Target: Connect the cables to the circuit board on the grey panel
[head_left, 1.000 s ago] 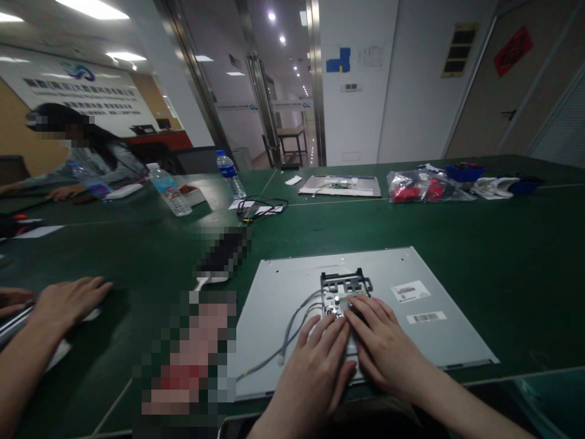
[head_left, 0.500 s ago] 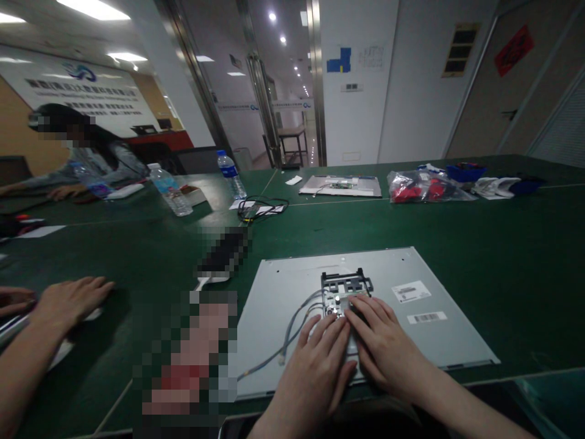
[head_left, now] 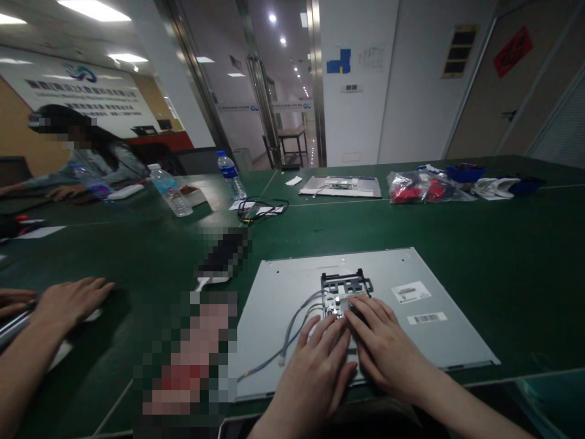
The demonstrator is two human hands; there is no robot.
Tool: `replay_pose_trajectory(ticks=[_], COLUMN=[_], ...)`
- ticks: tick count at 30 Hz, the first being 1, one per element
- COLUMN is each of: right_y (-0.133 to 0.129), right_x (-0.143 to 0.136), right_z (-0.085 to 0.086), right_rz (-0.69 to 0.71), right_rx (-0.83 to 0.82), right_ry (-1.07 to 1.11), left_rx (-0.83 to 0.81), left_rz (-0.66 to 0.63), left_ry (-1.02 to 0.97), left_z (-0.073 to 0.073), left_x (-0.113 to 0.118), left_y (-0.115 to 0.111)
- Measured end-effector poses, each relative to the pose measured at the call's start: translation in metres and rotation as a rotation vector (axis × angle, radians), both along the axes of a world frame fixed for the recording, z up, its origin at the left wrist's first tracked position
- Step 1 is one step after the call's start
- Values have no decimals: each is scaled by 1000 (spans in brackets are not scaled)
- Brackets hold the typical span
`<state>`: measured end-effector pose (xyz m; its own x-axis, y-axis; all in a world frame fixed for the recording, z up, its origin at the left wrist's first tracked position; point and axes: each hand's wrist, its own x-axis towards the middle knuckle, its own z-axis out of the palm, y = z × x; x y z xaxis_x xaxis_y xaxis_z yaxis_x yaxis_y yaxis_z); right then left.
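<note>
A flat grey metal panel lies on the green table in front of me, with two white labels at its right. Near its middle sits a black and silver bracket with a small circuit board, and grey cables curve from it to the left. My left hand rests with its fingertips at the board's lower edge. My right hand lies beside it, fingertips on the right part of the board. The hands nearly touch, and what is under the fingers is hidden.
Another person's hand rests on the table at the left. A phone lies beyond the panel's left side. Farther back are bottles, coiled black cable, a second panel and a plastic bag with red items.
</note>
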<state>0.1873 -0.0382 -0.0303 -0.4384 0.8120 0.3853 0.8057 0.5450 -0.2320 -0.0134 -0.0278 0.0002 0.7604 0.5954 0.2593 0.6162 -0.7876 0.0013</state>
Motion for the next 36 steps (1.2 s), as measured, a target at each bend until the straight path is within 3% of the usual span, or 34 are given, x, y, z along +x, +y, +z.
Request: replay_pose_trajectory(ticks=[7, 16, 36], right_y=[0, 1, 0], right_x=[1, 2, 0], right_z=[-1, -3, 1], right_rz=[3, 7, -24], right_rx=[-4, 20, 38], right_ry=[-9, -5, -5], left_rx=[7, 32, 128], left_rz=[-22, -70, -141], left_ry=[-106, -273, -350], left_z=[2, -12, -12], left_x=[2, 3, 6], left_y=[-1, -2, -2])
